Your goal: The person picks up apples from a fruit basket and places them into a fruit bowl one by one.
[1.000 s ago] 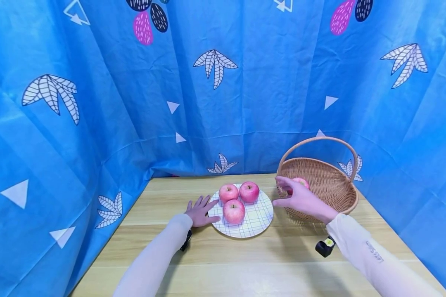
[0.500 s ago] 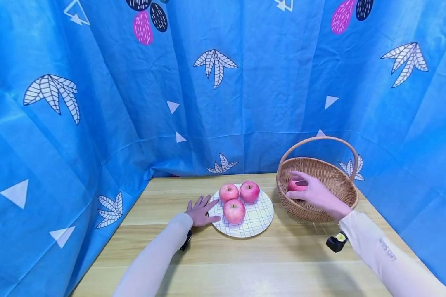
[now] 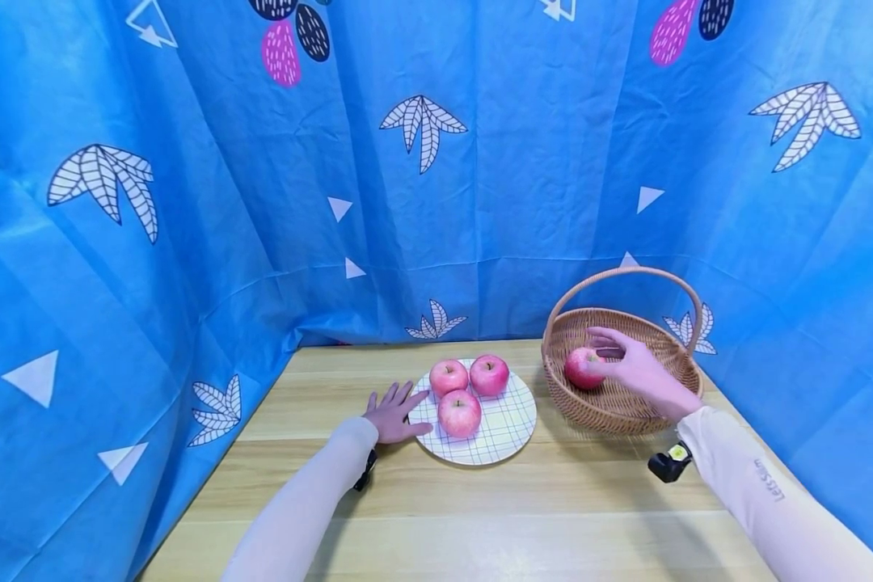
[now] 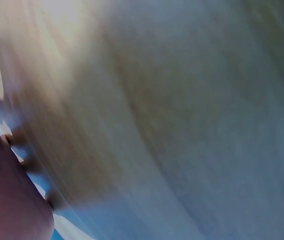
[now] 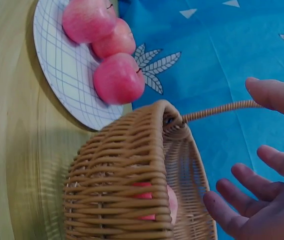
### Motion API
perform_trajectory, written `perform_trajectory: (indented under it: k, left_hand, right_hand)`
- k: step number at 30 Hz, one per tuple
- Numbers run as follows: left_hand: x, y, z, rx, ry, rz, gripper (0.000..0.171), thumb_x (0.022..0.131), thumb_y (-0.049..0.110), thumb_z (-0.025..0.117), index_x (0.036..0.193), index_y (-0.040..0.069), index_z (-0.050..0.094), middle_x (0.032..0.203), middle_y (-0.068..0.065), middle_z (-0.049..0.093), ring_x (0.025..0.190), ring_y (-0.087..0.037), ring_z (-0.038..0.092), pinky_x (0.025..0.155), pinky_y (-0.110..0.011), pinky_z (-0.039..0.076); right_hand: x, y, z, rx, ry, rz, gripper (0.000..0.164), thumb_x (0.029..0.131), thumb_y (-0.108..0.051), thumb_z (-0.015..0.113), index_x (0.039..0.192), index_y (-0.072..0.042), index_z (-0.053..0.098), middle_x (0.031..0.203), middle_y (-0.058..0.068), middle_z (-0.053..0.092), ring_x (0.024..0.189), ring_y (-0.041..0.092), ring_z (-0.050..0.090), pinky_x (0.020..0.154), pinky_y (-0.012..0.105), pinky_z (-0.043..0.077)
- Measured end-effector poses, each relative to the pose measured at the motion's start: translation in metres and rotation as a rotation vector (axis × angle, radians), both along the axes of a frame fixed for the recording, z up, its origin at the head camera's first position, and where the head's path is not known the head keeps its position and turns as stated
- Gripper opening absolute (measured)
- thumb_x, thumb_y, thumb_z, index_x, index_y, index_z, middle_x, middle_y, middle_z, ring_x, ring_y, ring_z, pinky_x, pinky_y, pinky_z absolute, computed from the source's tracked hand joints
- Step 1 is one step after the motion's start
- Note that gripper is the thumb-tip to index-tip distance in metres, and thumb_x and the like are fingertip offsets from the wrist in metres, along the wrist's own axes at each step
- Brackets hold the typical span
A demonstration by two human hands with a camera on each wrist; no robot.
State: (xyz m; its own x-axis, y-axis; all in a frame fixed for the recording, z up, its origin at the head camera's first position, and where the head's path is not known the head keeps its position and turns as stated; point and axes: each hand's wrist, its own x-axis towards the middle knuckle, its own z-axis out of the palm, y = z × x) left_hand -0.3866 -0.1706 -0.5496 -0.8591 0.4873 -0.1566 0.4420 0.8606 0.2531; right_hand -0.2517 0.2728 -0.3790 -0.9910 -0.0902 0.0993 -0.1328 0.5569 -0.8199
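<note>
A red apple (image 3: 583,369) lies inside the brown wicker basket (image 3: 589,414), near its left side. My right hand (image 3: 640,373) is over the basket, just right of that apple, fingers apart and bent a little. In the right wrist view the right hand (image 5: 266,200) shows spread fingers with nothing between them, and the apple (image 5: 173,204) is partly hidden by the weave. My left hand (image 3: 393,414) lies with straight, spread fingers at the left rim of the round checked plate (image 3: 505,428). Three apples (image 3: 459,414) sit grouped on this plate.
The basket's arched handle (image 3: 622,271) rises behind the right hand. A wooden table (image 3: 466,517) bears everything, and a patterned blue curtain (image 3: 524,178) surrounds its back and sides. Blurred wood (image 4: 156,125) fills most of the left wrist view.
My right hand has moved right, from the basket's left rim to over its inside. More of the apple in the basket now shows. The left hand and the plate have stayed put.
</note>
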Motion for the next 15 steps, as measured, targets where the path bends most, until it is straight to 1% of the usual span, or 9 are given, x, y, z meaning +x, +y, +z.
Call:
perform_trajectory:
  k: [4,10,15]
  left_hand:
    - [-0.001,0.0,-0.002,0.01,0.002,-0.005,0.094,0.082,0.089,0.039,0.161,0.042,0.018,0.172,-0.001,0.001,0.157,-0.035,-0.002,0.119,-0.069,-0.004]
    - [-0.004,0.0,-0.007,-0.01,0.011,0.002,0.095,0.08,0.092,0.036,0.16,0.045,0.015,0.172,0.001,-0.001,0.157,-0.034,-0.003,0.119,-0.069,-0.004]
    - [-0.005,0.0,-0.009,0.004,0.026,0.003,0.095,0.081,0.092,0.036,0.16,0.044,0.017,0.172,0.0,0.001,0.157,-0.035,-0.002,0.119,-0.069,-0.003]
  right_hand:
    - [-0.001,0.005,-0.001,-0.017,-0.005,-0.017,0.085,0.092,-0.036,0.075,0.158,-0.007,0.03,0.153,0.024,0.043,0.139,0.044,0.043,0.113,0.059,0.036]
    - [-0.004,0.017,-0.008,-0.013,-0.008,-0.034,0.091,0.091,-0.045,0.073,0.159,-0.004,0.027,0.157,0.024,0.038,0.142,0.045,0.038,0.115,0.061,0.032]
    - [-0.009,0.027,-0.014,-0.001,0.001,-0.051,0.092,0.091,-0.047,0.073,0.159,-0.005,0.026,0.157,0.024,0.037,0.142,0.046,0.038,0.115,0.061,0.033]
